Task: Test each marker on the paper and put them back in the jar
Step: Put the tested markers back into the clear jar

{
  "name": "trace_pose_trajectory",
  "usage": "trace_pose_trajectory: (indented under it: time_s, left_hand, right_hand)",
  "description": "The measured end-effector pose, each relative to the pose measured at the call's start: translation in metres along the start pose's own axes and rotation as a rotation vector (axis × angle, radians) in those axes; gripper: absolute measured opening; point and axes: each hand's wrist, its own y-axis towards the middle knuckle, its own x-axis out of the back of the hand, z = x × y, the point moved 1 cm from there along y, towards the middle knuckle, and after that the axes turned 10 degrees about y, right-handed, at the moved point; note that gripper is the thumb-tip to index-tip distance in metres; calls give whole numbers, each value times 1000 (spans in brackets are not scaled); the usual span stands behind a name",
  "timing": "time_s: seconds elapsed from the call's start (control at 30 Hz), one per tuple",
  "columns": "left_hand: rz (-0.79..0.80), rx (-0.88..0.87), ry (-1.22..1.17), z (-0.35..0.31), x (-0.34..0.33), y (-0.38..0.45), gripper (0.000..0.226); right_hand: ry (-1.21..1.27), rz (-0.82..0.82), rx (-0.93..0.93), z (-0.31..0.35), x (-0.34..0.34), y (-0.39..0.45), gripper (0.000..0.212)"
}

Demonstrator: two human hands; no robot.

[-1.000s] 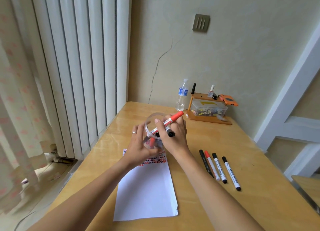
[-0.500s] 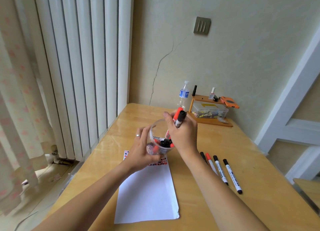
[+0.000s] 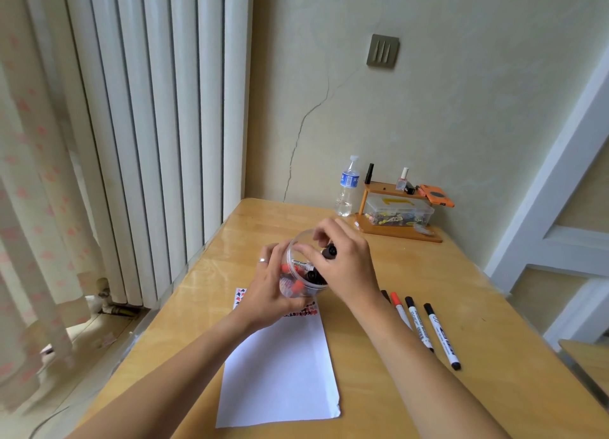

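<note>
My left hand (image 3: 268,288) grips a clear plastic jar (image 3: 294,252), lifted and tilted over the far end of the white paper (image 3: 280,372). Several red and black markers lie inside the jar. My right hand (image 3: 349,267) is at the jar's mouth, fingers closed on a black-capped marker (image 3: 329,251) whose white barrel reaches into the jar. Red and black scribbles (image 3: 306,311) mark the paper's far edge. To the right of the paper lie several markers on the table: a dark one (image 3: 385,295), a red one (image 3: 399,306) and two black ones (image 3: 418,321) (image 3: 441,338).
A water bottle (image 3: 347,188) stands at the table's far edge. Beside it is a wooden rack (image 3: 398,232) with a clear box of small items and an orange object (image 3: 436,196) on top. Vertical blinds and a curtain hang along the left.
My right hand came down from above the jar to its mouth. The red marker it held is no longer in the fingers; only the black cap still shows there.
</note>
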Motion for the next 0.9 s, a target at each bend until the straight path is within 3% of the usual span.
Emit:
trace_pose_trajectory:
  time_s: [0.27, 0.4, 0.53, 0.63, 0.77, 0.9]
  left_hand:
    - [4, -16, 0, 1, -2, 2, 111]
    - [-5, -4, -16, 1, 1, 1, 107]
    - [16, -16, -25, -3, 6, -1, 102]
    - [34, -20, -56, -6, 9, -3, 103]
    - [49, -33, -65, -10, 10, -4, 99]
    - [49, -42, -57, -8, 11, -3, 100]
  right_hand:
    - [142, 220, -157, 7, 1, 3, 23]
    - [-36, 237, -66, 6, 1, 5, 9]
    - [-276, 625, -156, 26, -2, 4, 36]
    - [-378, 765, -288, 36, -2, 6, 43]
    - [-389, 802, -353, 41, 0, 11, 38]
    - [-206, 693, -297, 34, 3, 12, 22]
